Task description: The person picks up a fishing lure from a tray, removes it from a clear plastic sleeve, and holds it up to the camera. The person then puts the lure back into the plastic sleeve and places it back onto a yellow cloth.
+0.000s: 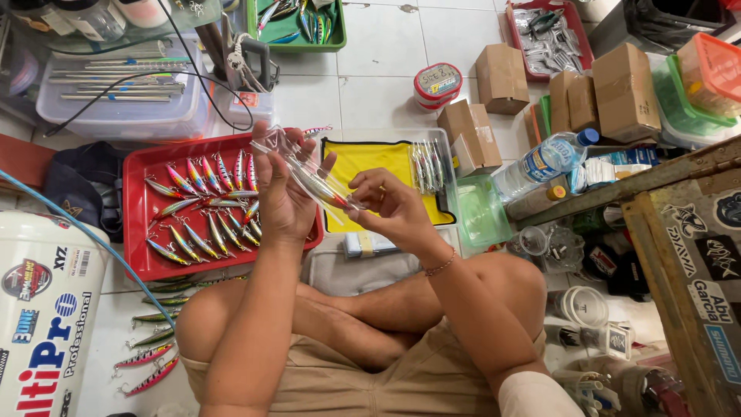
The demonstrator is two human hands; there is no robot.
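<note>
A person sits cross-legged on a white tiled floor (386, 46), both hands raised over the knees. The left hand (284, 193) has its grip closed around a clear plastic sleeve (309, 174), and a fishing lure (328, 191) with a red and yellow body lies inside that sleeve. The right hand (390, 205) pinches the lower end of the same sleeve between thumb and fingertips, so the lure hangs between the two hands, above the near edge of a red tray (135, 212).

The red tray lies on the floor just beyond the left knee and carries rows of striped lures. To its right lies a clear box with a yellow lining (378, 158), and a green container (478, 212) lies beside that. More lures (150, 359) lie loose on the tiles by the left leg, next to a large white bucket (42, 309) at the left edge. Cardboard boxes (502, 77) stand farther out on the floor, near a round tin (438, 83) and a plastic water bottle (544, 162). A wooden bench (679, 232) covered with stickers fills the right side.
</note>
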